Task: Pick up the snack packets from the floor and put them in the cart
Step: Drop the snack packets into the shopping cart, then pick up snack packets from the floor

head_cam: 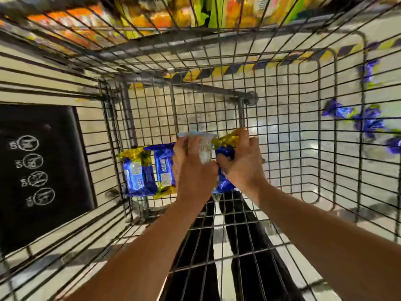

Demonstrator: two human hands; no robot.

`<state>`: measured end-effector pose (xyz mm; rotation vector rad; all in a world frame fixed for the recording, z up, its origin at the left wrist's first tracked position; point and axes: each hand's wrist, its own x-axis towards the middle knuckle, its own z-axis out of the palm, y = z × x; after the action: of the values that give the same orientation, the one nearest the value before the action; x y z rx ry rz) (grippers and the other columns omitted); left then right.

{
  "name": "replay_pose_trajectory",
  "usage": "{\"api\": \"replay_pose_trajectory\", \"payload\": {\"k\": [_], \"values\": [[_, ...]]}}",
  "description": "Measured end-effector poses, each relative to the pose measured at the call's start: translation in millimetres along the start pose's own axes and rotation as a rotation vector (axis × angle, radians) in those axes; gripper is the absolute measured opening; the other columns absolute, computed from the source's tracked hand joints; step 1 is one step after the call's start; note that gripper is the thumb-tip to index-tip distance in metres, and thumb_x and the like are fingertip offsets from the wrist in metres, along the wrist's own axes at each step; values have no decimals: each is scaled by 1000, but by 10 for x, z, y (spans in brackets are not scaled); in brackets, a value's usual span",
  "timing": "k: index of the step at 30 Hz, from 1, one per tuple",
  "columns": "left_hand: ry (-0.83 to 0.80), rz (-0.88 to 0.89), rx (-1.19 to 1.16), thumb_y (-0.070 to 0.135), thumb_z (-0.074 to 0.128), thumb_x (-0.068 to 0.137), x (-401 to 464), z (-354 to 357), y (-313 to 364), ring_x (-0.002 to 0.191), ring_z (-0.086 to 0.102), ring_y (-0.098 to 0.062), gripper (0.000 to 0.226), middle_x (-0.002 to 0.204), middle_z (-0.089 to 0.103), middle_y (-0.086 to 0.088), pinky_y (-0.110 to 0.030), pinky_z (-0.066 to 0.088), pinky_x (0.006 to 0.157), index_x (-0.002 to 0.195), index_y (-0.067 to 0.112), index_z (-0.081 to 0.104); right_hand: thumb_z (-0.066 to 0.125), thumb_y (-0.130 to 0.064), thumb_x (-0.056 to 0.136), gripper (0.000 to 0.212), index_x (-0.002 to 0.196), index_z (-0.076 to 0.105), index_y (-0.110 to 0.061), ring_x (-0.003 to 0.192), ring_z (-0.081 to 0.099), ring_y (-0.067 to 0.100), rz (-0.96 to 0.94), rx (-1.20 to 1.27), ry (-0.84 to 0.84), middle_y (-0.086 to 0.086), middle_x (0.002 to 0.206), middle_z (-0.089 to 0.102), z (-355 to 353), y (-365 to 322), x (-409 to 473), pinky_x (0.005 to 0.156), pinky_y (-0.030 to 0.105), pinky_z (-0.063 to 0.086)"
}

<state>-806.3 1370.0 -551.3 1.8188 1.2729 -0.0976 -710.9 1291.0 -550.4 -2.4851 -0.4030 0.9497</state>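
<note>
I look down into a wire shopping cart (282,118). Two blue-and-gold snack packets (141,170) lie side by side on its mesh floor at the left. My left hand (191,170) grips a packet turned to show its pale silvery back (202,148), and my right hand (243,164) grips a crumpled blue-and-gold packet (225,157). Both hands are low inside the cart, touching each other, just right of the lying packets. Several more blue packets (368,122) lie on the floor outside the cart's right wall.
A black panel with white round icons (39,170) stands at the cart's left side. Yellow-and-black hazard tape (227,69) runs across the floor beyond the cart. Shelves of orange and green packages (173,16) fill the top. My dark trouser legs (238,246) show through the cart floor.
</note>
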Motion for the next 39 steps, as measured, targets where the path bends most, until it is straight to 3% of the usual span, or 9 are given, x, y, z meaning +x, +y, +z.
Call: {"api": "replay_pose_trajectory", "payload": {"k": [5, 10, 16, 21, 25, 31, 34, 36, 39], "values": [[-76, -54, 56, 19, 61, 78, -76, -67, 10, 141, 28, -22, 69, 155, 14, 11, -49, 31, 114, 143, 31, 43, 66, -30, 86, 55, 133, 39, -23, 106, 46, 29, 15, -28, -18, 10, 117, 43, -29, -80, -82, 80, 31, 34], [-72, -18, 34, 26, 59, 82, -167, -227, 67, 140, 28, -24, 68, 155, 18, 10, -55, 34, 110, 142, 43, 35, 59, -29, 90, 57, 141, 34, -31, 113, 38, 29, 39, -29, -43, 12, 125, 39, -237, -179, -137, 89, 42, 42], [-27, 39, 123, 14, 65, 85, -277, -756, 439, 144, 19, -23, 75, 158, 23, -1, -43, 18, 116, 152, 27, 32, 64, -23, 89, 58, 141, 40, -30, 121, 39, 29, 15, 1, 30, 10, 130, 40, -898, -465, -289, 92, 48, 50], [10, 132, 218, 20, 68, 85, -456, -1461, 959, 142, 25, -26, 72, 154, 28, -6, -44, 25, 118, 150, 22, 37, 62, -16, 90, 49, 136, 51, -27, 120, 44, 31, -86, -47, 120, 13, 131, 42, -1732, -828, -736, 97, 42, 46], [-1, 251, 307, 23, 67, 83, -646, -1968, 1351, 141, 26, -31, 74, 153, 29, -11, -48, 24, 118, 149, 19, 36, 61, -21, 91, 50, 139, 48, -20, 122, 45, 28, -156, -33, 191, 13, 134, 43, -2255, -1041, -1144, 94, 31, 38], [-88, 567, 392, 27, 62, 93, -1245, -2400, 2100, 147, 17, -27, 62, 157, 26, -8, -50, 23, 119, 150, 19, 37, 62, -29, 90, 55, 140, 46, -12, 128, 42, 35, -319, -238, 231, 17, 143, 40, -2817, -1198, -1803, 101, 45, 43], [-80, 669, 461, 31, 58, 96, -1550, -2407, 2435, 150, 11, -26, 61, 162, 20, -5, -49, 20, 121, 152, 22, 36, 58, -29, 86, 48, 131, 53, -13, 112, 53, 37, -370, -265, 346, 17, 131, 52, -3088, -1191, -2127, 91, 45, 49], [-88, 731, 502, 34, 54, 98, -1735, -2350, 2602, 151, 10, -27, 61, 162, 19, -4, -51, 21, 121, 153, 24, 32, 58, -31, 83, 48, 127, 55, -13, 103, 57, 36, -375, -277, 390, 15, 122, 57, -3266, -1111, -2313, 83, 42, 51], [-63, 827, 556, 38, 50, 99, -2003, -2206, 2844, 151, 12, -27, 59, 161, 24, -3, -52, 23, 119, 153, 26, 30, 54, -37, 85, 53, 134, 51, -16, 114, 54, 33, -296, -296, 435, 10, 130, 54, -3518, -899, -2514, 92, 42, 49]]}}
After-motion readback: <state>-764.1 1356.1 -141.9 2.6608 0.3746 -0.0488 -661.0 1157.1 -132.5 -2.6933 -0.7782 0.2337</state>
